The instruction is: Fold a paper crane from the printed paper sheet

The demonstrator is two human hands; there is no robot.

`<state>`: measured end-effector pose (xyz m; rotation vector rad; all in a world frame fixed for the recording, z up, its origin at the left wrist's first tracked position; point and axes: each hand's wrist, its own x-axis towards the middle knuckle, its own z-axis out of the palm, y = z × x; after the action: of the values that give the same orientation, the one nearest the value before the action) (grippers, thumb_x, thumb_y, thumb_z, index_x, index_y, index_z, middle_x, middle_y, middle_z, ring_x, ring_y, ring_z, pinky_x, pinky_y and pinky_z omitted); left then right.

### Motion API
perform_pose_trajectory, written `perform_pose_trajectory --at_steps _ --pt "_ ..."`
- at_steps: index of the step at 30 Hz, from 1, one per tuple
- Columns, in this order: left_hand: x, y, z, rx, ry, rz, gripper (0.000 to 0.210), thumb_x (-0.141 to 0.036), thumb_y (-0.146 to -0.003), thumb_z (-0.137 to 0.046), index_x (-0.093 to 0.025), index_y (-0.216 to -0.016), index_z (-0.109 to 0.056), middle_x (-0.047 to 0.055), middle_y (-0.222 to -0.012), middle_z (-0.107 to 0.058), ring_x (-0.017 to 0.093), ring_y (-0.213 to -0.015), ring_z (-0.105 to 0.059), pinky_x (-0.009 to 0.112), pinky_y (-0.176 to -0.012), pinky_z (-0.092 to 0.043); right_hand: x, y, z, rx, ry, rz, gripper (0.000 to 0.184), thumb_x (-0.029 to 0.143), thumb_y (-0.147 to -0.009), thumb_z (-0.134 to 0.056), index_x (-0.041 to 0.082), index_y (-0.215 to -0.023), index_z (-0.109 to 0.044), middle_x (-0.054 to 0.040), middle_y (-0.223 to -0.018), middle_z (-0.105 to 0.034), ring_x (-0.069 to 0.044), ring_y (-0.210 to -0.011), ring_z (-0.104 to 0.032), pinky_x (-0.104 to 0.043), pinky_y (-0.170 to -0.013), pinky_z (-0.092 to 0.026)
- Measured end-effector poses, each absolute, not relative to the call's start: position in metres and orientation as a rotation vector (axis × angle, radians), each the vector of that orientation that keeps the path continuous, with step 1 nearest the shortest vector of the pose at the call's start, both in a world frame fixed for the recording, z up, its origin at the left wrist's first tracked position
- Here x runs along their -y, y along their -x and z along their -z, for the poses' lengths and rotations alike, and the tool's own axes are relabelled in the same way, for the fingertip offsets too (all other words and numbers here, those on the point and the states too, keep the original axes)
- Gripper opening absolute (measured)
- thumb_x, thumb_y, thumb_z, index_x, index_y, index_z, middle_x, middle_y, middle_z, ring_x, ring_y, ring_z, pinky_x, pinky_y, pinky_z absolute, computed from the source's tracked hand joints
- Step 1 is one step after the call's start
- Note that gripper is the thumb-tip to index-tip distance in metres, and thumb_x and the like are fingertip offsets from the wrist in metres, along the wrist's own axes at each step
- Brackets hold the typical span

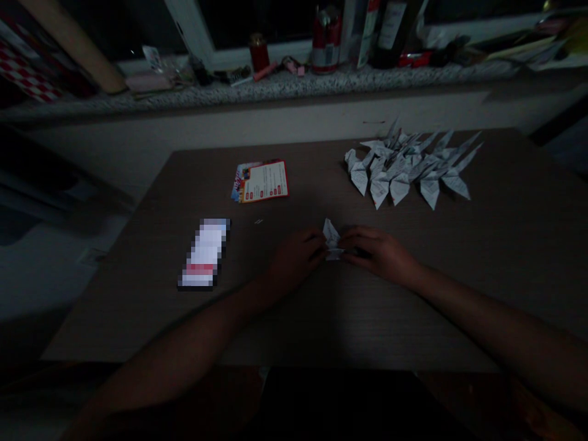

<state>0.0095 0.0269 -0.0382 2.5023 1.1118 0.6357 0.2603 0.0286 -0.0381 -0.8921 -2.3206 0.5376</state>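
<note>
A small piece of folded printed paper (332,237) lies on the wooden table (294,331) between my two hands, its pointed tip facing away from me. My left hand (301,252) pinches its left edge, with the fingers partly in shadow. On the opposite side, my right hand (379,252) has its fingers and thumb closed on the right edge. Beyond my right hand stands a cluster of several origami cranes (408,165), folded from similar printed paper, their points sticking up and out.
A lit phone (204,254), its screen blurred, lies left of my left hand. Printed cards (261,181) rest farther back. Tiny white scraps (258,222) lie nearby. Behind the table, a granite windowsill (285,89) carries a red can (326,40), a dark bottle (390,30) and clutter.
</note>
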Motion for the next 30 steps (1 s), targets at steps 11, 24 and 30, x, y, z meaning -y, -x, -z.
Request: perform_pose_trajectory --at_steps 11,24,30 --pt "-0.021 -0.005 0.034 -1.012 -2.611 -0.572 0.021 -0.029 -0.099 -0.066 -0.020 -0.118 -0.063 0.008 -0.128 -0.066 0.025 -0.119 -0.064 0.040 -0.101 -0.054 -0.023 -0.268 0.038 2.448 0.892 -0.475 0.026 0.022 -0.099 -0.063 0.028 -0.120 -0.076 -0.0075 -0.126 -0.075 -0.027 -0.113 -0.074 -0.044 -0.096 -0.062" --pt "-0.018 -0.001 0.025 -0.923 -2.777 -0.397 0.022 -0.024 -0.104 -0.054 -0.017 -0.120 -0.067 0.012 -0.127 -0.067 0.026 -0.116 -0.065 0.042 -0.096 -0.056 -0.022 -0.274 0.037 2.541 0.824 -0.426 0.036 0.018 -0.098 -0.064 0.027 -0.131 -0.072 -0.0078 -0.135 -0.072 -0.029 -0.119 -0.072 -0.046 -0.103 -0.061" --pt "-0.013 0.005 0.017 -0.829 -2.855 -0.435 0.032 -0.025 -0.103 -0.052 -0.016 -0.130 -0.064 0.014 -0.131 -0.066 0.027 -0.119 -0.064 0.042 -0.098 -0.055 -0.021 -0.277 0.040 2.607 0.804 -0.369 0.039 0.019 -0.099 -0.060 0.028 -0.136 -0.068 -0.0080 -0.138 -0.070 -0.028 -0.123 -0.069 -0.045 -0.105 -0.058"
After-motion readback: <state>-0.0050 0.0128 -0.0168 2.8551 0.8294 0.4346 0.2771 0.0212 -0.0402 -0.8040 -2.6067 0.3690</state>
